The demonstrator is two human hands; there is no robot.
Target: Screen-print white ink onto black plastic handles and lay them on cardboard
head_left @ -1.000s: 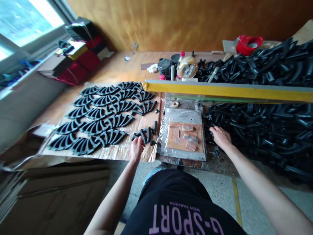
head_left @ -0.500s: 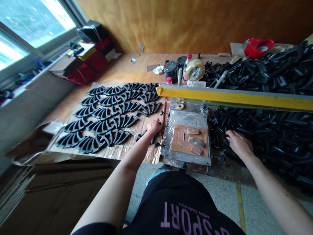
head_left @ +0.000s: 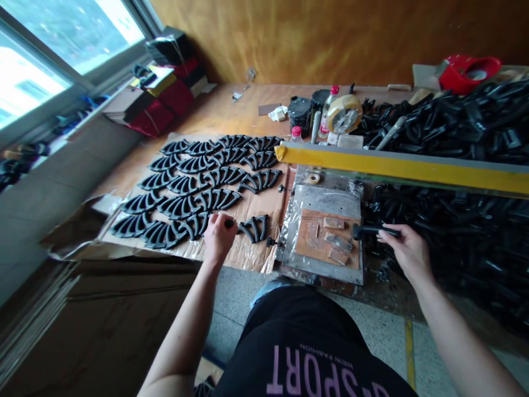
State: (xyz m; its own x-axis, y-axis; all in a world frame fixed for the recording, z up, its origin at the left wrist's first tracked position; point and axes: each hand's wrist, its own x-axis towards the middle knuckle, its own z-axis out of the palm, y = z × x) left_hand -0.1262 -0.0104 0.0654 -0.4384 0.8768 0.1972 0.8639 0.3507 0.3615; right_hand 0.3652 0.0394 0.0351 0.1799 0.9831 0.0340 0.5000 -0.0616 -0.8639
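Note:
My left hand is closed over the cardboard, fingers curled round a black part of which only a dark end shows. Beside it lie a few curved black handle-like parts in a short row. Many more such parts are arranged in fanned rows to its left. My right hand pinches one black handle-like part, held level, its thicker end over the right edge of the metal plate. Behind that hand spreads a heap of loose black parts.
A yellow-and-grey bar crosses above the bench. A wooden board with small clear blocks sits on the plate. Behind stand a tape roll, a bottle, black pots and a red tape dispenser. Cardboard covers the left bench.
My left hand has moved left, away from the plate, toward the rows. My right hand has come up from the heap with a black part in its fingers. The view has shifted slightly.

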